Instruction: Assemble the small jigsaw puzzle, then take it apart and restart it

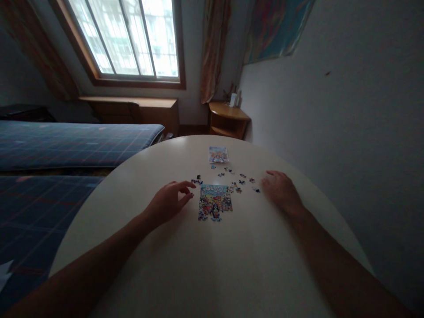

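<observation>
Head view: round white table [215,265] — the largest surface — occupies the centre foreground; plaid mattress [79,139] lies beyond its left edge; barred window [129,39] is set in the far wall. Left hand [168,198] is positioned just left of the partly assembled puzzle [213,201]; index finger extended, thumb below it, a gap between them; a small dark spot shows at the thumb tip, and whether it is a gripped piece cannot be told. Right hand [281,190] is at the table's right; index finger points left, remaining fingers blurred — their closure cannot be told. Puzzle lies flat between the hands, nearer the left; lettering runs along its top, and its lower edge is irregular. Picture sheet [218,154] lies beyond the puzzle; loose pieces [242,176] are scattered mainly between puzzle, sheet and right hand.
</observation>
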Tool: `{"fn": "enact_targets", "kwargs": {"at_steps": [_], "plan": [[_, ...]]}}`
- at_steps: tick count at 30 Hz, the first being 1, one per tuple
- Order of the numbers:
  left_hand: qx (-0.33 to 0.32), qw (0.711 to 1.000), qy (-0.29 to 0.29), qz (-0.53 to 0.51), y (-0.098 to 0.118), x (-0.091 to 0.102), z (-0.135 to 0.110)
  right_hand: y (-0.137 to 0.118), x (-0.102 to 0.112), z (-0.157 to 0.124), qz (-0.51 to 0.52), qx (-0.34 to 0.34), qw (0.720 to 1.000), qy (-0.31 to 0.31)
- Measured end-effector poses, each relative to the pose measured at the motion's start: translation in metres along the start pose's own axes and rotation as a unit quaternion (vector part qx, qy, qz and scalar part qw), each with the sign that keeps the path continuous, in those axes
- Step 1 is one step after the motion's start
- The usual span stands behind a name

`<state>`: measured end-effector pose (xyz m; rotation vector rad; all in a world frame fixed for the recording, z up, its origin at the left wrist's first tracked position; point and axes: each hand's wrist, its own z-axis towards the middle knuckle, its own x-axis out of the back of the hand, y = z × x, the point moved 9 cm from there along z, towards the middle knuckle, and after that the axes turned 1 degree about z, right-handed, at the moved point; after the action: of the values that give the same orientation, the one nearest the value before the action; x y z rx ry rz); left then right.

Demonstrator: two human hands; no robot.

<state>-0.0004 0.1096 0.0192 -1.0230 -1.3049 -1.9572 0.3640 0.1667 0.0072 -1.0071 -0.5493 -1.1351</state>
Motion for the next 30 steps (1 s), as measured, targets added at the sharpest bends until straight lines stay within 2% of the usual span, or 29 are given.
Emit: {"fn": "enact_targets", "kwargs": {"at_steps": [3,5,7,9,12,14,17,25,30], "plan": [[-0.011,0.999,-0.035,-0.034,0.023,-0.003,-0.009,-0.040,0.028,-0.007,0.027,0.057,0.996,0.070],[0.010,0.996,-0.054,-0.071,0.029,-0.005,-0.013,-0.077,0.039,-0.020,0.054,0.109,0.990,0.071],[0.036,0.991,-0.077,-0.108,0.030,-0.009,-0.015,-0.118,0.039,-0.038,0.087,0.165,0.982,0.026],[0.054,0.985,-0.106,-0.124,0.028,-0.017,-0.017,-0.159,0.032,-0.064,0.125,0.238,0.962,-0.042],[0.057,0.983,-0.137,-0.108,0.024,-0.028,-0.020,-0.196,0.017,-0.098,0.145,0.294,0.937,-0.125],[0.054,0.985,-0.134,-0.094,0.022,-0.030,-0.021,-0.207,0.007,-0.112,0.148,0.316,0.924,-0.156],[0.068,0.985,-0.139,-0.075,0.020,-0.032,-0.023,-0.211,-0.003,-0.121,0.144,0.327,0.917,-0.177],[0.097,0.981,-0.161,-0.039,0.024,-0.038,-0.026,-0.210,-0.006,-0.121,0.149,0.315,0.923,-0.162],[0.050,0.990,-0.134,-0.011,0.028,-0.032,-0.025,-0.211,-0.007,-0.121,0.136,0.317,0.923,-0.169]]}}
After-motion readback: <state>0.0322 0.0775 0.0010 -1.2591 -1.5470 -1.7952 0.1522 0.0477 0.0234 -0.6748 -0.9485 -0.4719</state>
